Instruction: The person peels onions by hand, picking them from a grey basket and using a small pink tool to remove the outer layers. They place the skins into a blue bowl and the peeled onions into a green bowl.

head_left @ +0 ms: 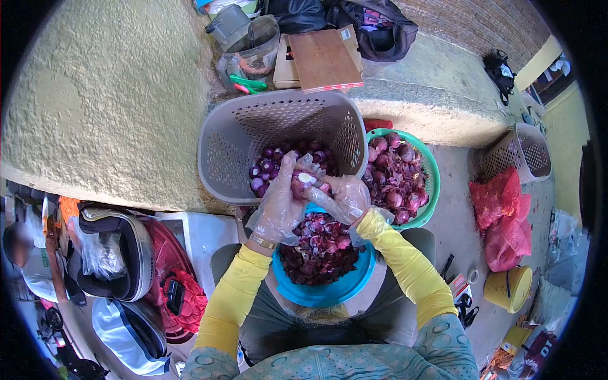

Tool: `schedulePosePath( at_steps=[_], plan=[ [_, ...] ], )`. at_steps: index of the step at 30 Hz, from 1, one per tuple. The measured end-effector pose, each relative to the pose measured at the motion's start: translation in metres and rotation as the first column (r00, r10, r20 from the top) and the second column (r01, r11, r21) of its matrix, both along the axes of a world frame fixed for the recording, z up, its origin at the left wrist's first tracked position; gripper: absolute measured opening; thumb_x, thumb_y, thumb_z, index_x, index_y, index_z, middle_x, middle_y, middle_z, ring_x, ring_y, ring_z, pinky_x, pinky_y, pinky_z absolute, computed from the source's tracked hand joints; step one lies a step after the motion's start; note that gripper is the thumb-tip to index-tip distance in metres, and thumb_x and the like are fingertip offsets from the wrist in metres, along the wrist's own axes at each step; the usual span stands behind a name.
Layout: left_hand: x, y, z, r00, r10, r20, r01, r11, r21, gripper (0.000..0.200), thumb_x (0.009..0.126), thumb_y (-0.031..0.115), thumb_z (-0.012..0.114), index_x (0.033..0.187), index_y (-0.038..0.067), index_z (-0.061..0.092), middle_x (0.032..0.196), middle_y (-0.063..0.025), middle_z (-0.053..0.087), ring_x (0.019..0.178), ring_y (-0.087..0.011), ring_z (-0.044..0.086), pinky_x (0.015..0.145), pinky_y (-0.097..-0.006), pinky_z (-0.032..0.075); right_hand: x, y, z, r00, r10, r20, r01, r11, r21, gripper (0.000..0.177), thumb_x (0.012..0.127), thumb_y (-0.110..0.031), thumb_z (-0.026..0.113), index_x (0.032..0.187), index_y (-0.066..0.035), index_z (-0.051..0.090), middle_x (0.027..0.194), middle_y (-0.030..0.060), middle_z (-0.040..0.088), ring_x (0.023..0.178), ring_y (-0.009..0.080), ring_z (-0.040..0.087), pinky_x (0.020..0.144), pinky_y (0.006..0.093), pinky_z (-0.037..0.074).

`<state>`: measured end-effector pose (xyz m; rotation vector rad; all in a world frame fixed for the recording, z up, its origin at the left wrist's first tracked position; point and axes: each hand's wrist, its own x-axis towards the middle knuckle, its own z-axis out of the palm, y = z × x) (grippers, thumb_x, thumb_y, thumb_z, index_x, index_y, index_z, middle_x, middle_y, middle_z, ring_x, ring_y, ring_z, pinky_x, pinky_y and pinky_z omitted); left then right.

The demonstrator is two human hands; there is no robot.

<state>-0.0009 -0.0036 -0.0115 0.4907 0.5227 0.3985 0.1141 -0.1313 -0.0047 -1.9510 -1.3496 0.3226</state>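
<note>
My left hand (283, 206), in a clear plastic glove, is closed around a red onion (303, 183) with a white cut end. My right hand (345, 197), also gloved, has its fingers bent against the onion's right side; whether it holds a small tool cannot be made out. Both hands are above a blue basin (324, 296) of onion skins, at the near rim of a grey perforated basket (225, 142) with peeled onions (266, 166) inside. To the right, a green basket (436, 183) holds unpeeled onions (394, 200).
Cardboard boxes (325, 60), a bucket (258, 47) and bags (380, 28) lie beyond the grey basket. At right are another basket (534, 155), red mesh bags (503, 215) and a yellow container (508, 288). A helmet (140, 253) lies left; a person (18, 244) is far left.
</note>
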Motion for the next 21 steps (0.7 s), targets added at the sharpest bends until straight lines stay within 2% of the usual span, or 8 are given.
schedulePosePath(
  at_steps=[5,8,10,13,15,17,19,21],
  plan=[
    [-0.008,-0.003,0.021,0.995,-0.094,0.035,0.091,0.993,0.081,0.037,0.103,0.032,0.063,0.126,0.003,0.059,0.116,-0.0120,0.064,0.104,-0.0250,0.064,0.092,-0.0421,0.058,0.007,-0.002,0.000,0.967,-0.035,-0.251,0.043,0.999,0.027,0.044,0.094,-0.054,0.068,0.108,-0.014,0.078,0.070,0.0174,0.067,0.068,0.0419,0.067,0.062,0.0468,0.052],
    [-0.007,-0.005,0.009,0.998,-0.044,0.035,0.035,0.977,0.211,0.028,0.100,0.025,0.066,0.118,0.004,0.061,0.114,-0.0120,0.064,0.103,-0.0236,0.064,0.093,-0.0404,0.058,0.003,-0.003,0.007,0.972,-0.023,-0.233,0.031,0.999,0.027,0.044,0.094,-0.055,0.067,0.096,-0.011,0.076,0.069,0.0177,0.066,0.068,0.0419,0.067,0.061,0.0465,0.052],
    [-0.008,-0.007,0.009,1.000,0.017,0.016,-0.018,0.994,0.108,0.026,0.098,0.024,0.068,0.112,0.003,0.062,0.109,-0.0116,0.065,0.100,-0.0220,0.064,0.090,-0.0382,0.059,0.001,0.000,-0.001,0.987,0.016,-0.158,-0.012,1.000,0.021,0.045,0.093,-0.052,0.069,0.083,-0.008,0.071,0.068,0.0177,0.066,0.067,0.0405,0.067,0.060,0.0464,0.052],
    [-0.007,-0.001,0.001,0.999,0.027,-0.036,-0.029,0.999,-0.045,0.022,0.097,0.020,0.069,0.113,0.006,0.064,0.100,-0.0071,0.066,0.092,-0.0180,0.064,0.083,-0.0344,0.057,0.000,-0.003,0.003,0.992,0.103,-0.068,-0.102,0.995,0.011,0.041,0.092,-0.049,0.071,0.084,-0.009,0.072,0.068,0.0166,0.066,0.065,0.0388,0.068,0.060,0.0460,0.053],
    [-0.006,0.007,-0.002,1.000,0.016,-0.013,-0.017,0.995,-0.097,0.023,0.096,0.020,0.070,0.113,0.007,0.064,0.099,-0.0079,0.066,0.093,-0.0192,0.065,0.082,-0.0351,0.057,-0.002,-0.005,-0.001,0.983,0.151,-0.109,-0.155,0.987,-0.029,0.040,0.091,-0.049,0.071,0.084,-0.010,0.072,0.067,0.0155,0.067,0.064,0.0375,0.068,0.060,0.0459,0.054],
    [-0.007,0.014,-0.001,1.000,0.008,0.011,-0.007,0.989,-0.146,0.023,0.095,0.020,0.071,0.113,0.007,0.064,0.099,-0.0086,0.066,0.093,-0.0203,0.065,0.082,-0.0358,0.058,-0.008,-0.002,-0.009,0.950,0.311,0.011,-0.309,0.942,0.133,0.043,0.088,-0.049,0.076,0.075,-0.008,0.070,0.062,0.0136,0.065,0.058,0.0356,0.066,0.057,0.0432,0.053],
    [-0.007,0.018,0.002,0.995,0.089,0.035,-0.084,0.990,-0.115,0.024,0.095,0.020,0.070,0.112,0.005,0.063,0.100,-0.0111,0.066,0.095,-0.0228,0.066,0.084,-0.0377,0.058,-0.010,-0.003,-0.003,0.938,0.346,-0.007,-0.341,0.928,0.149,0.046,0.088,-0.053,0.075,0.073,-0.010,0.070,0.060,0.0119,0.065,0.058,0.0347,0.067,0.057,0.0431,0.054],
    [-0.011,0.025,0.004,0.989,0.146,-0.003,-0.145,0.985,-0.089,0.025,0.098,0.020,0.068,0.111,0.001,0.060,0.107,-0.0156,0.065,0.099,-0.0273,0.066,0.084,-0.0401,0.059,-0.006,-0.006,0.008,0.870,0.493,0.027,-0.486,0.865,-0.128,0.052,0.091,-0.061,0.066,0.079,-0.011,0.071,0.066,0.0127,0.067,0.062,0.0356,0.068,0.060,0.0458,0.054]
  ],
)
